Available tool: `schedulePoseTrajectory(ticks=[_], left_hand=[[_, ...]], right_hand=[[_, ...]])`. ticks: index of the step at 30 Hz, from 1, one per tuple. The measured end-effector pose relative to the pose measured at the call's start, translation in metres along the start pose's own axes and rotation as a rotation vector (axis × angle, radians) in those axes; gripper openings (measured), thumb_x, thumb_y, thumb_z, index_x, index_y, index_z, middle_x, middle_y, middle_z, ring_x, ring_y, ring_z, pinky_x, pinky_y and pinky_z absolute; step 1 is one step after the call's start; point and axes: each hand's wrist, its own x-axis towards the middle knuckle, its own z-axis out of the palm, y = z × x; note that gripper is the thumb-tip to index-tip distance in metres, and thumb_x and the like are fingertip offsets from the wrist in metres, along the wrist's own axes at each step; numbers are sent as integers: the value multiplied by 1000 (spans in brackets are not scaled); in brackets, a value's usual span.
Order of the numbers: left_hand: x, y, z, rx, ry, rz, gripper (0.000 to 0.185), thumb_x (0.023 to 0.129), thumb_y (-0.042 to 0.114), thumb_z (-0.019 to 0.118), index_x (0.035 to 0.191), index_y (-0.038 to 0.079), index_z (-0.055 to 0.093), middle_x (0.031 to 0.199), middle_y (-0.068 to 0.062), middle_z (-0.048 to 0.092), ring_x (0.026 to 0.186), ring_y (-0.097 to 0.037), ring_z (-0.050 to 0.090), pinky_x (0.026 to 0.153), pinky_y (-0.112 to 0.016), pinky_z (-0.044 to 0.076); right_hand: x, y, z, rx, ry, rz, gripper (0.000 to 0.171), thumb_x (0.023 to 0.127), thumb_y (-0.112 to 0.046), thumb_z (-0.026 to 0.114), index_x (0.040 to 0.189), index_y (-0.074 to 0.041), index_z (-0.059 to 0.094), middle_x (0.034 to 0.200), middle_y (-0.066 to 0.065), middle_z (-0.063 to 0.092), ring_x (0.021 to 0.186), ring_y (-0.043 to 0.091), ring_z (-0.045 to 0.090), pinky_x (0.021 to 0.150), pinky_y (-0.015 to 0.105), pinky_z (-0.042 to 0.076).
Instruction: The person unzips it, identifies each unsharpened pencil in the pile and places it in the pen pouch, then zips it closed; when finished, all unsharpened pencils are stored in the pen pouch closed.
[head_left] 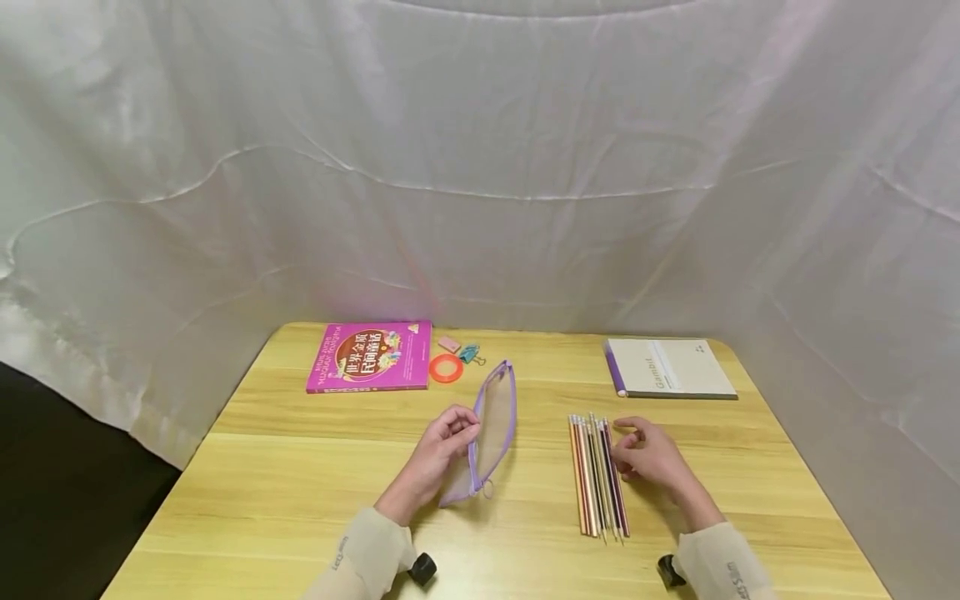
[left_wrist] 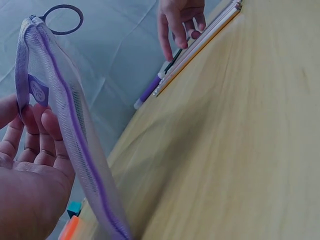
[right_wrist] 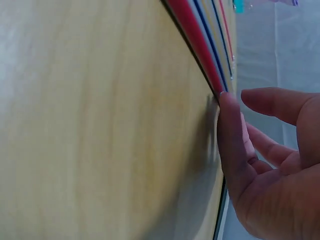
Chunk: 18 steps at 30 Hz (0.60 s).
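Note:
My left hand (head_left: 459,429) pinches the near edge of a clear mesh pouch (head_left: 495,425) with purple zip trim and holds it upright on its edge on the table. In the left wrist view the fingers (left_wrist: 37,135) curl behind the pouch (left_wrist: 75,140), with its zip ring (left_wrist: 62,19) at the top. A row of several coloured pencils (head_left: 597,475) lies flat to the right. My right hand (head_left: 628,443) rests beside the row's right edge. Its thumb (right_wrist: 227,130) touches the outermost pencil (right_wrist: 200,50) while the other fingers stay loose and apart.
On the wooden table (head_left: 300,492), a pink book (head_left: 370,356) lies at the back left beside an orange tape ring (head_left: 446,367), a pink eraser (head_left: 449,343) and teal binder clips (head_left: 470,354). A grey notebook (head_left: 667,367) lies back right. White cloth hangs behind and at both sides.

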Motion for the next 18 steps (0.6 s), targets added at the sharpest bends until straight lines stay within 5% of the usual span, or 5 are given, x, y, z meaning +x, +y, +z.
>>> schedulePoseTrajectory(ticks=[18], left_hand=[[-2,-20,7,-41,-22,-19,8,100,11,65,103,17,63,91,5,62,84,-8,56,77,-22,49]], right_hand=[[5,3,3,-60,31,27,61,87,7,67,145,5,48,99,16,63,69,21,66,60,35,61]])
